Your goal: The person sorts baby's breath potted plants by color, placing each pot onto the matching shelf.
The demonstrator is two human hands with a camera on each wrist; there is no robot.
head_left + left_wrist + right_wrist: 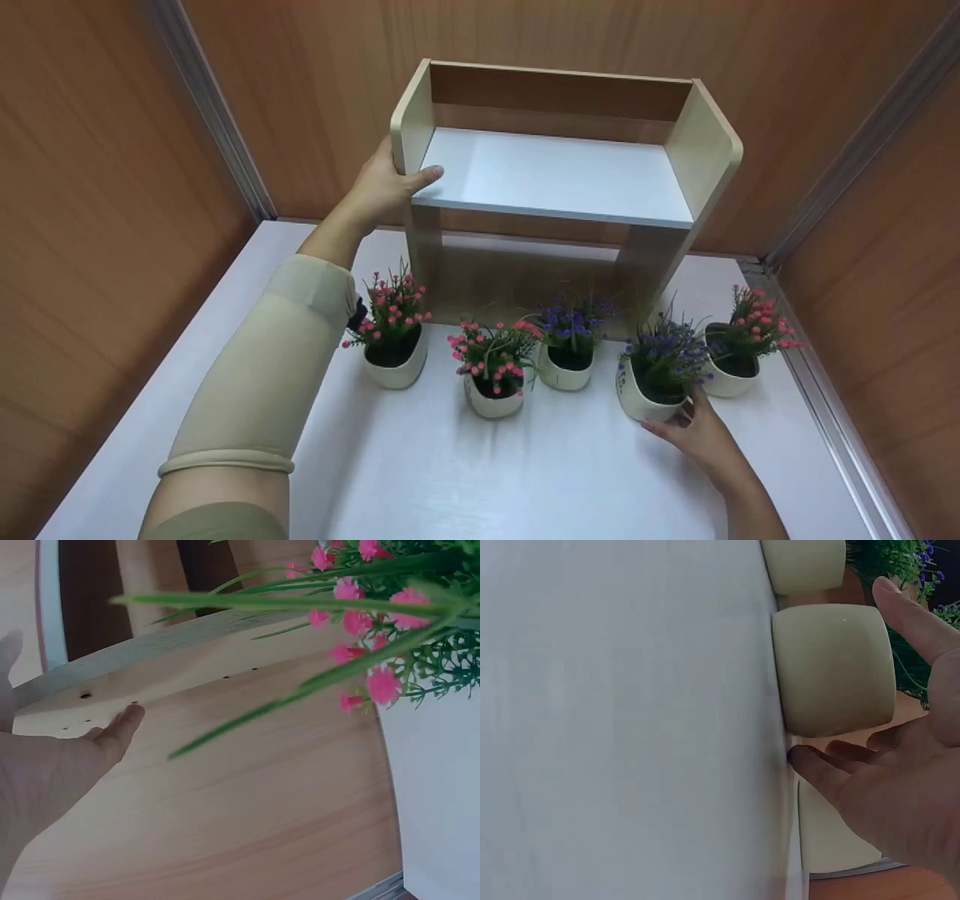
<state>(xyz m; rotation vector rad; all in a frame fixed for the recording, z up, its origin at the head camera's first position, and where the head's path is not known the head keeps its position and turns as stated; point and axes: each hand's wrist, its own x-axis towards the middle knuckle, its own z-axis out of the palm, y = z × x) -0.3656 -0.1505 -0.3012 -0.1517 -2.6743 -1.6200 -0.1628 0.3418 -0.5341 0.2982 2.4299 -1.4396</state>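
Observation:
My left hand (382, 187) holds the left side panel of a two-tier wooden shelf (562, 172), thumb over the front edge of its white board. In the left wrist view its fingers (124, 731) lie along the panel's outer face. My right hand (701, 435) is at a white pot with purple flowers (651, 397), right of centre on the table. The right wrist view has the thumb and fingers spread on either side of this pot (834, 671), with slight gaps showing. The pot stands upright, close to the table surface.
Pots with pink flowers stand at the left (397, 364), centre (493, 397) and far right (735, 375). Another purple-flowered pot (566, 367) is in front of the shelf. Wood-patterned walls (97, 187) with metal corner strips enclose the white table (465, 480).

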